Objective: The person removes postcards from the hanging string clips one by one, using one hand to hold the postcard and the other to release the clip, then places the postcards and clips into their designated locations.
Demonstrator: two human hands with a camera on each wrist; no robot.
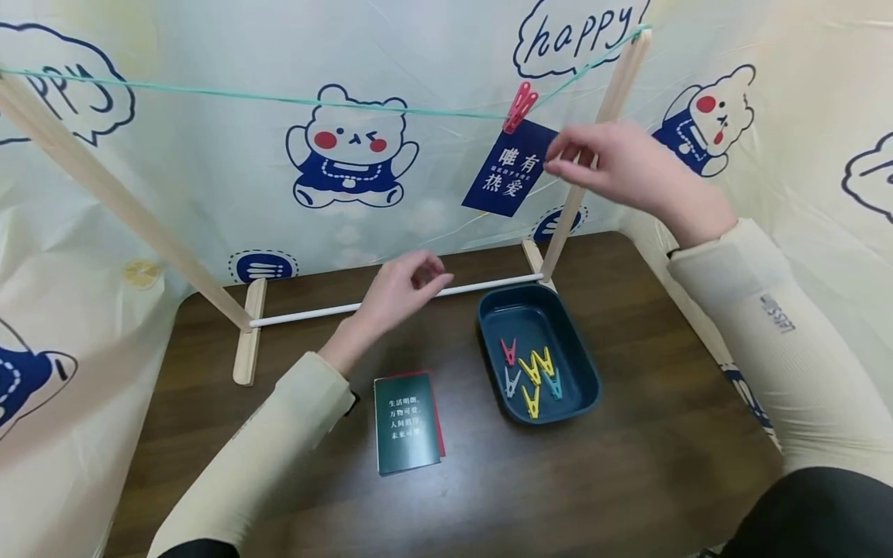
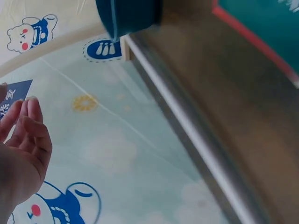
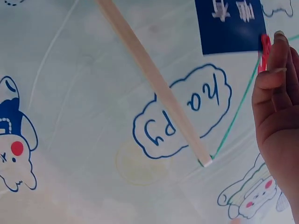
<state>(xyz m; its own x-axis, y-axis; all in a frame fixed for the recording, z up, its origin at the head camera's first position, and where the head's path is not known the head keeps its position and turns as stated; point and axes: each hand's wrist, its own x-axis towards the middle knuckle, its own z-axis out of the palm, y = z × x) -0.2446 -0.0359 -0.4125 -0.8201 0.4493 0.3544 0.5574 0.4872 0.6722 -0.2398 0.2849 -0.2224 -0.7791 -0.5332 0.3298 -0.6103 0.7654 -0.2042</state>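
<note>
A dark blue card [image 1: 505,174] with white characters hangs tilted from the green line [image 1: 279,98], held by a red clothespin [image 1: 519,108]. My right hand [image 1: 617,167] is raised beside the card, its bent fingertips right at the card's right edge in the head view and nothing seen pinched between them. Lower down, my left hand [image 1: 405,287] hovers in front of the white crossbar [image 1: 307,315], fingers loosely bent and holding nothing. On the table, a green card [image 1: 407,422] with white writing lies over a red one [image 1: 439,422].
Right of the cards stands a dark blue tray [image 1: 587,380] with several clothespins [image 1: 532,401] in yellow, red, grey and blue. Wooden posts [image 1: 125,201] carry the line at both sides. A patterned sheet [image 1: 223,178] covers the wall behind the brown table [image 1: 530,488].
</note>
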